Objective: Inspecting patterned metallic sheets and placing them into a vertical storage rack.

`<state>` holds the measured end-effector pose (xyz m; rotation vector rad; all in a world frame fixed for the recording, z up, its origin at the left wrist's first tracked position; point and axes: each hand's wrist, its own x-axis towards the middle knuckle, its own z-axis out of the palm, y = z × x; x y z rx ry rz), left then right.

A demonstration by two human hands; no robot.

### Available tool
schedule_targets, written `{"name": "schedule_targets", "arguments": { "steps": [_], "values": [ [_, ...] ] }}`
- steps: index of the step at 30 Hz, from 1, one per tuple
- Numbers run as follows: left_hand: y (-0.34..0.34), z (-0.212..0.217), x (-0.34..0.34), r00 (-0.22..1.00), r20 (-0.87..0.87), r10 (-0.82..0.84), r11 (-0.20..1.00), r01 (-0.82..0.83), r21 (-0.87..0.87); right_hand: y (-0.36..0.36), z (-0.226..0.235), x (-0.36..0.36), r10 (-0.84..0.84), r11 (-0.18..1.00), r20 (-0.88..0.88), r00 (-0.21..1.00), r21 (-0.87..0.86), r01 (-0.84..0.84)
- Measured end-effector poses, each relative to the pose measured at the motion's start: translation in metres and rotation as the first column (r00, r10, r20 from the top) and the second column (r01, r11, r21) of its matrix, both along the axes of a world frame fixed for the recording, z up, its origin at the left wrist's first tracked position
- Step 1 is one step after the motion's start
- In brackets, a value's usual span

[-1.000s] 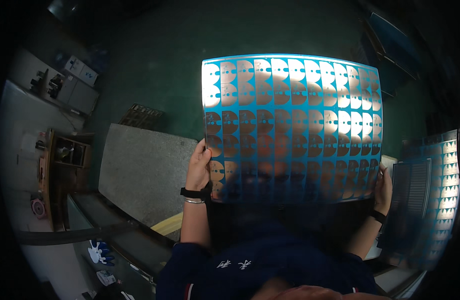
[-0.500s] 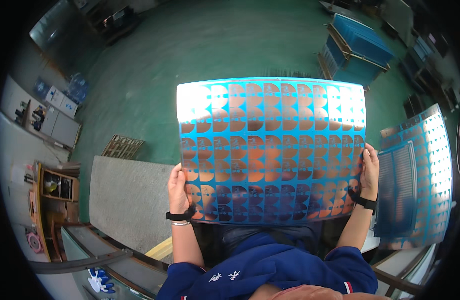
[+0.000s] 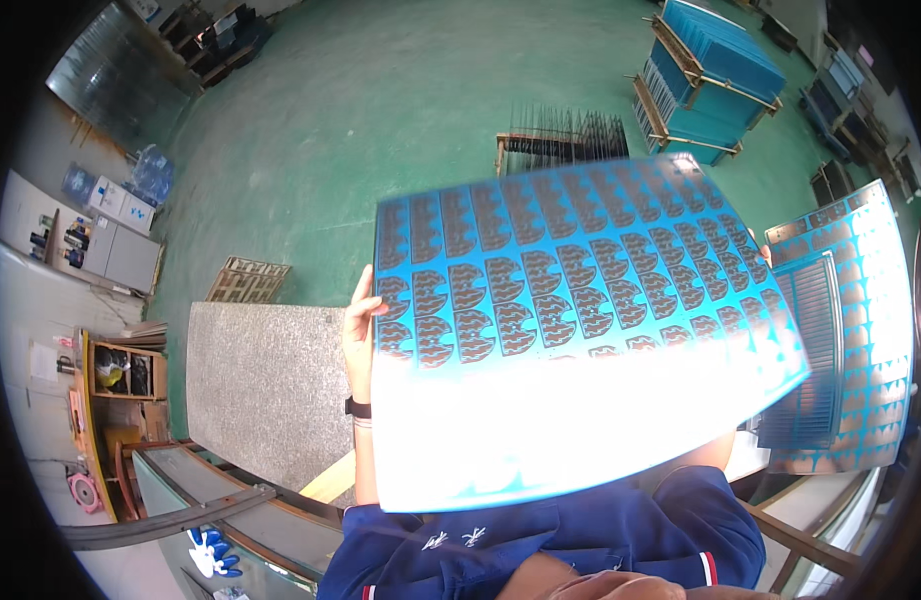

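Note:
A large thin metal sheet [image 3: 541, 270], blue with rows of rounded brown-grey shapes, is held up in front of me, tilted. White glare washes out its near part. My left hand [image 3: 360, 335] grips its left edge, with fingers curled at the border and a dark band on the wrist. My right hand [image 3: 766, 256] shows only its fingertips at the right edge; the rest is hidden behind the sheet. A similar patterned sheet [image 3: 874, 340] lies on the right, with a dark ridged panel [image 3: 803, 350] resting on it.
A grey speckled board [image 3: 266, 390] lies to the left, near a small wooden rack [image 3: 248, 279]. Beyond the sheet stands a rack of thin upright spikes [image 3: 571, 137]. Blue panels [image 3: 716, 75] are stacked in a frame at far right. A blue-and-white glove [image 3: 214, 553] lies at lower left.
The sheet has tilted and turned: its far right corner has swung inward, and its near edge has come closer to me. Glare has shifted to its near part. My right hand is now mostly hidden.

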<state>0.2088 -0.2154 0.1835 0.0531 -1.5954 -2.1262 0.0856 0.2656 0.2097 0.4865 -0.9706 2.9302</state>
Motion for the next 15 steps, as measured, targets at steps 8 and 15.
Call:
{"name": "schedule_targets", "arguments": {
  "steps": [8, 15],
  "values": [
    [0.010, 0.011, 0.012, 0.970, 0.167, -0.178, 0.874, 0.078, 0.479, -0.084, 0.053, 0.024, 0.227, 0.941, 0.108, 0.968, -0.280, -0.190],
    [0.015, -0.003, 0.013, 0.911, 0.250, -0.328, 0.838, 0.159, 0.521, -0.045, 0.008, 0.019, 0.021, 0.975, 0.218, 0.976, -0.219, 0.028]
  ]
}}
